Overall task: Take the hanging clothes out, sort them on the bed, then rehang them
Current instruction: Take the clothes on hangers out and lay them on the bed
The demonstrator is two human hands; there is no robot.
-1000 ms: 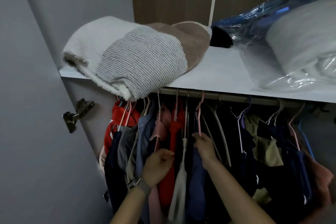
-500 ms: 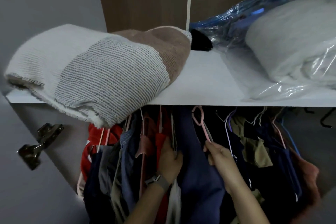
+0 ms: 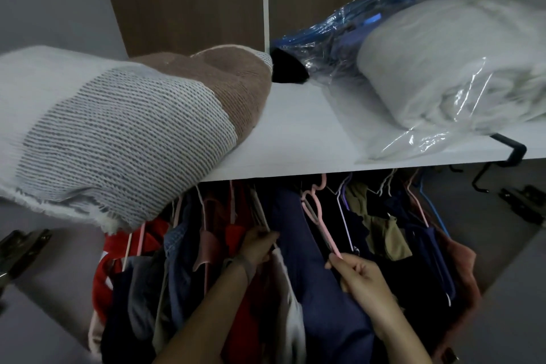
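We cannot see the hanging rail: the white shelf [image 3: 295, 139] covers it, along with the tops of most hanger hooks. The knitted blanket [image 3: 118, 133] runs off the left edge and overhangs the leftmost garments. The bagged white bedding [image 3: 458, 74] is cut off at the right edge. The hanging clothes [image 3: 325, 289] overlap in shadow, so we cannot separate individual garments, and their lower parts leave the frame. The left hand [image 3: 257, 248] is partly buried among fabric; its fingertips are concealed. The white garment [image 3: 291, 304] below it is motion-blurred. Both forearms are cropped at the bottom edge.
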